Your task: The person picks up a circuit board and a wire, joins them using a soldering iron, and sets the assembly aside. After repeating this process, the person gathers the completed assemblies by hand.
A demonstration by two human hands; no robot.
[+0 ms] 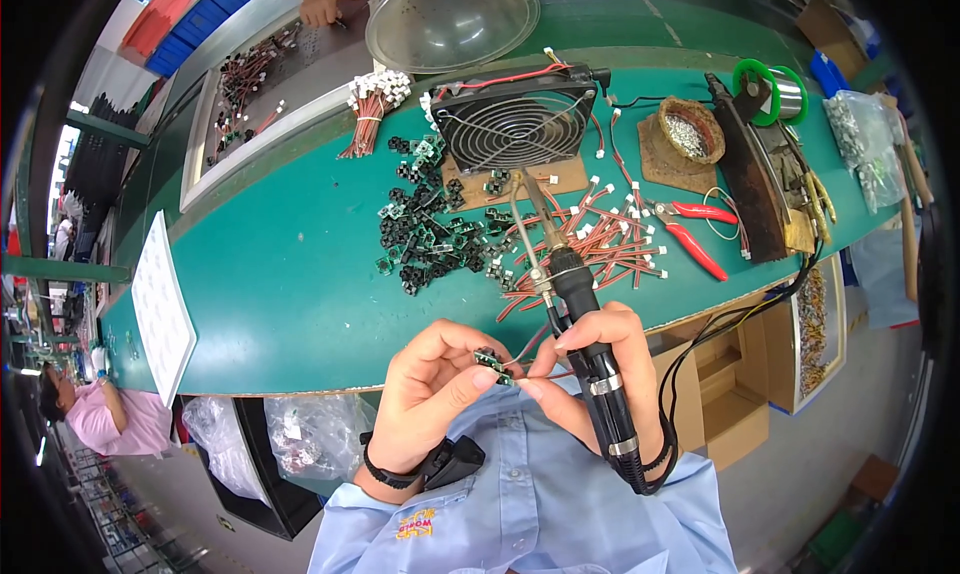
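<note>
Between thumb and fingers, my left hand (428, 382) is closed on a small green and black circuit board (489, 360). My right hand (622, 339) is wrapped round a black soldering iron (573, 279) with a thin metal tube clamped along it; its tip points away from me over the bench. The same hand's thumb and forefinger pinch a thin red wire (560, 375) beside the board. Whether the wire is joined to the board I cannot make out. Farther off lie a pile of similar boards (435, 229) and, to its right, loose red and black wires with white plugs (620, 239).
A black fan (517, 124) stands behind the boards. Red-handled cutters (697, 236), a bowl of metallic bits (690, 134) and a green solder spool (785, 94) are on the right. A wire bundle (368, 114) lies at the back. Another person's hand (325, 1) reaches in at the top.
</note>
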